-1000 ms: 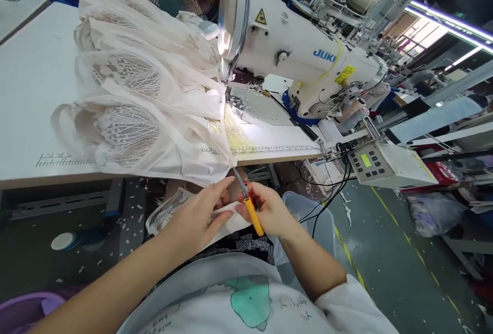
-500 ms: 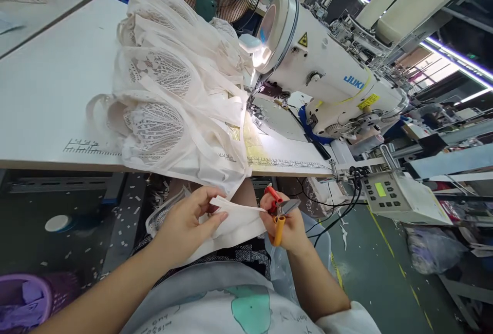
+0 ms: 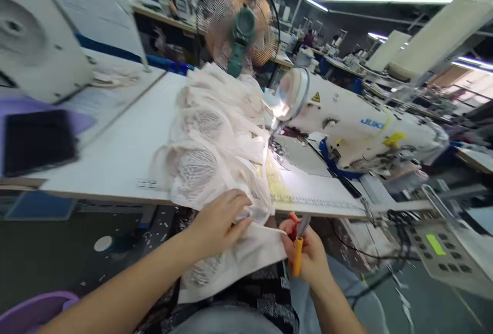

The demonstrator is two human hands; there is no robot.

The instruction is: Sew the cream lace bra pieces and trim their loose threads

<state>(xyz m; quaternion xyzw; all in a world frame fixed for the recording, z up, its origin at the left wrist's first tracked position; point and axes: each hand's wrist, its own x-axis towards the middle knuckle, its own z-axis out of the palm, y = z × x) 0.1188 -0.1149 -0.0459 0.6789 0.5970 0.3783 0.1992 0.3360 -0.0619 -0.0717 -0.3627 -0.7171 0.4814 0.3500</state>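
Note:
My left hand (image 3: 219,223) is closed on the white fabric of a lace bra (image 3: 258,249) that lies over my lap. Its fingers curl over the cloth close to the table's front edge. My right hand (image 3: 310,257) holds small scissors (image 3: 298,252) with red and orange handles, blades pointing up and away. With its thumb and fingertips the same hand pinches the end of the bra's band, which stretches between both hands. Beyond my left hand, a row of white lace bras (image 3: 198,167) is heaped on the table. The picture is blurred by motion.
A JUKI sewing machine (image 3: 342,123) with its lamp lit stands on the white table (image 3: 127,144). Behind the bras is a fan (image 3: 236,26). The control box (image 3: 439,252) hangs at right, cables beside it. A purple basket (image 3: 38,313) sits low at left.
My view has tilted up and turned left, bringing a dark flat object and another machine into sight. My left hand has moved from the band's raised edge onto the fabric; the right keeps the scissors.

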